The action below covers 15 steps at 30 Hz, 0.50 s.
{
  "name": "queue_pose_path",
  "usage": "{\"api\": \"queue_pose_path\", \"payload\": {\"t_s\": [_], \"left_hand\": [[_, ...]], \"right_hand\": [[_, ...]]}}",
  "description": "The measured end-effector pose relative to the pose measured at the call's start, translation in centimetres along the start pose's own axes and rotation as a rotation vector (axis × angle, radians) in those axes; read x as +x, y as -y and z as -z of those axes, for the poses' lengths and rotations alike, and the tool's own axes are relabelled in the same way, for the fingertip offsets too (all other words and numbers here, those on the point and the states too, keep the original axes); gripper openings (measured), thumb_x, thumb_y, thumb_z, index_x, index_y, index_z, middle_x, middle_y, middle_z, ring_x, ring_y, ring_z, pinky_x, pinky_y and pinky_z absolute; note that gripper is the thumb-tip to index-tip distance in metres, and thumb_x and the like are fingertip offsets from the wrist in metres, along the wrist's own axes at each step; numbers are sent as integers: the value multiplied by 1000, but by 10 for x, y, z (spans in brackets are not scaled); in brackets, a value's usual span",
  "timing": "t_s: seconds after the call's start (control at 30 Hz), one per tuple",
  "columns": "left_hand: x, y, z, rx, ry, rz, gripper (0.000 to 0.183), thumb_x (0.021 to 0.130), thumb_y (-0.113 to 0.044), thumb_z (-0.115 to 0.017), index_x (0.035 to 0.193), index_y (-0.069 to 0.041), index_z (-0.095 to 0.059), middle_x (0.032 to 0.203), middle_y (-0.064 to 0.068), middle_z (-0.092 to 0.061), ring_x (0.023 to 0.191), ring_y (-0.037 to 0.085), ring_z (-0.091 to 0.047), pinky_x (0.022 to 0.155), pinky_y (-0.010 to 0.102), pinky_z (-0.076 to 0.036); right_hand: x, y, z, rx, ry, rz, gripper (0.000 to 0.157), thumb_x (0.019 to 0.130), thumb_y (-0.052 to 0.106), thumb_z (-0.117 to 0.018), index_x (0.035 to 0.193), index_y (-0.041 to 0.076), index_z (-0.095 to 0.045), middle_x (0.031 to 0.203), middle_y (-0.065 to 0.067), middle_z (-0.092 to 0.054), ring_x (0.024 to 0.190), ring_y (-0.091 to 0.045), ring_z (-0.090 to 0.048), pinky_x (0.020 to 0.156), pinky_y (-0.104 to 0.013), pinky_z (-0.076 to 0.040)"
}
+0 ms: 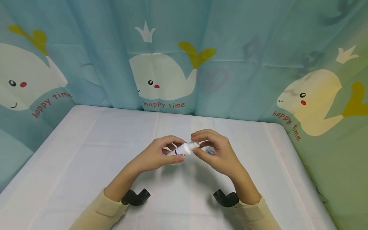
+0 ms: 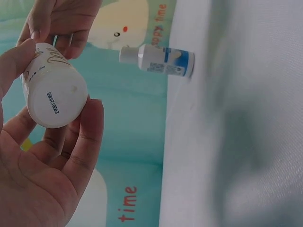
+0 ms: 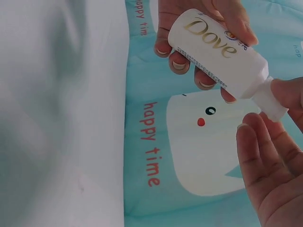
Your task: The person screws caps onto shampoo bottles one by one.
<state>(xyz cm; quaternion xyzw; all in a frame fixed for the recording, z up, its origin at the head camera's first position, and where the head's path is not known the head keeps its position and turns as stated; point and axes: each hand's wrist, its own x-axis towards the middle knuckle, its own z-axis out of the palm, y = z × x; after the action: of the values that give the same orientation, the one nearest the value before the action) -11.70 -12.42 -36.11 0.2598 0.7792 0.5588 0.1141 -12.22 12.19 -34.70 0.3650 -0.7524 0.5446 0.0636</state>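
Observation:
A small white Dove bottle is held above the table, tilted with its cap toward the right. My left hand grips its body, the thumb along the near side and the fingers behind. My right hand has its thumb and fingertips at the white cap, pinching it. In the right wrist view gold "Dove" lettering shows on the bottle. Its round base with a printed date faces the left wrist view. Behind the right hand, a second white bottle with a blue band stands upright on the table, mostly hidden in the head view.
A white cloth covers the table. Around its far and side edges hangs a blue-green curtain printed with whales. Black curved mounts sit at both wrists, near the beige sleeves.

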Motion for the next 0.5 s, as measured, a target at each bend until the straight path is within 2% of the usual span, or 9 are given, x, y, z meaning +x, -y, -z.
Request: {"api": "queue_pose_path", "payload": {"t_s": [0.23, 0.5], "left_hand": [[1, 1, 1, 10, -13, 15, 34, 87, -26, -78, 120, -26, -68, 111, -6, -66, 101, 21, -59, 82, 37, -54], [2, 3, 1, 10, -17, 12, 33, 88, -23, -77, 119, -25, -68, 111, -6, -66, 100, 21, -60, 82, 37, -54]], "right_hand": [[-1, 0, -1, 22, 13, -20, 27, 86, -1, -75, 112, 6, -69, 112, -11, -68, 100, -19, -65, 78, -34, -59], [-1, -2, 1, -12, 16, -26, 27, 88, 0, -74, 113, 10, -69, 112, -2, -68, 98, -17, -66, 78, -33, -59]]}}
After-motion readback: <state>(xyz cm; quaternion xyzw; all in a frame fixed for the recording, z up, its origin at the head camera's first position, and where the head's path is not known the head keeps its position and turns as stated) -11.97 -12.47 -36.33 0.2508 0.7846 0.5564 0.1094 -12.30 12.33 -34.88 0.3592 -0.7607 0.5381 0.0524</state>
